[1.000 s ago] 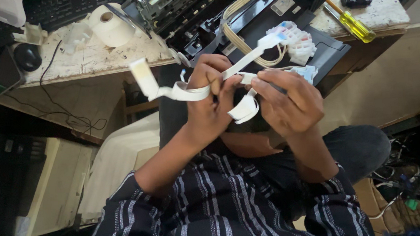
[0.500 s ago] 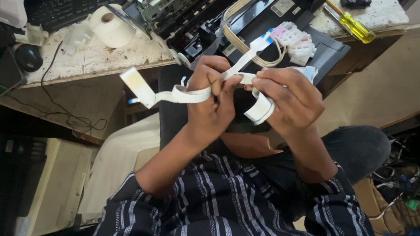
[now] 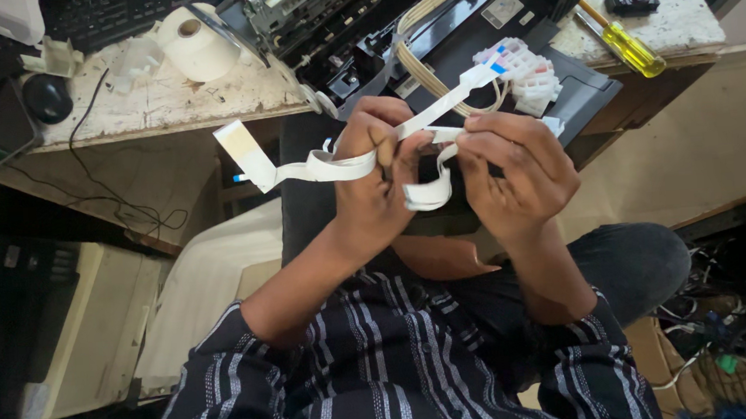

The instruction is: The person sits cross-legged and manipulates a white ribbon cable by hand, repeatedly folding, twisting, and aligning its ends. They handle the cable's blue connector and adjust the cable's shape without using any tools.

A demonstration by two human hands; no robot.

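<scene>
The opened printer [image 3: 430, 30] crowds the desk edge [image 3: 165, 119] ahead; open room lies left, below the desk.

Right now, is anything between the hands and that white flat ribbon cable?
Nothing visible is. Both hands already grip the ribbon cable: the left hand pinches it where it runs out to the left, and the right hand holds the looped part near the middle. The opened printer lies beyond them on the desk, not between.

Dark striped shirt [image 3: 384, 366], short sleeves, jeans [image 3: 630, 261]
</scene>
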